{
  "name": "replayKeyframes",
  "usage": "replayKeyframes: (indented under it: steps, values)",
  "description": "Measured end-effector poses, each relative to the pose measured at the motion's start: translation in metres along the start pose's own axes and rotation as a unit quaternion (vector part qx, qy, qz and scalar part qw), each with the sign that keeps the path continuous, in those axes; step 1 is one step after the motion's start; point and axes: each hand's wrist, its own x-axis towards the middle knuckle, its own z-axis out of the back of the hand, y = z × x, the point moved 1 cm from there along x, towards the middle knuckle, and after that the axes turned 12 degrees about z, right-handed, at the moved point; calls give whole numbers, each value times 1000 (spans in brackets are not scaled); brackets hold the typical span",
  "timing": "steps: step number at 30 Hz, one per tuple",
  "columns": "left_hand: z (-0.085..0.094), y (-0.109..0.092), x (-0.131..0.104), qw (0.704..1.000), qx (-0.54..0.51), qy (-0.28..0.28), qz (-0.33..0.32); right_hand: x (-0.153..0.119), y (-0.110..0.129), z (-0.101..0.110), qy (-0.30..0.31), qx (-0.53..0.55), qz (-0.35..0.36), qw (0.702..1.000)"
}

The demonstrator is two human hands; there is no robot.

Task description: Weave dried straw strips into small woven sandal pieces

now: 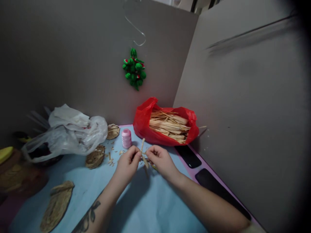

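Above the blue table cover (136,207), both hands meet around a pale dried straw strip (145,160). My left hand (128,160) pinches it from the left, thumb against the fingers. From the right, my right hand (161,160) is closed on the same straw, where a thin piece crosses between the fingertips. A pink thread spool (126,138) stands upright just behind my left hand. Behind my right hand lies a red plastic bag (155,138), open and filled with dried straw strips (170,126). Small straw scraps lie left of my left hand.
Two small woven pieces (113,131) (95,157) lie left of the spool. A crumpled clear plastic bag (70,139) sits at the left, with a woven sole-shaped piece (57,205) nearer. Dark phones (188,156) lie along the right edge. A green ornament (134,71) hangs on the back panel.
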Motion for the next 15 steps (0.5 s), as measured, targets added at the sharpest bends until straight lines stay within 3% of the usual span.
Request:
replayKeyframes:
  steps: [4, 7, 9, 12, 15]
  values:
    - [-2, 5, 0, 995, 48, -88, -15, -6, 4, -5, 10, -41, 23, 999]
    - [-5, 7, 1, 997, -38, -58, 37, -12, 5, -9, 28, -165, 127, 978]
    - [-7, 9, 1, 986, -144, -13, 83, -16, 3, -12, 47, -273, 233, 932]
    - [-9, 10, 1, 955, -266, 21, 131, -20, -3, -15, 61, -391, 370, 841]
    - [-12, 13, 2, 939, -309, 6, 150, -26, -9, -22, 62, -463, 417, 780]
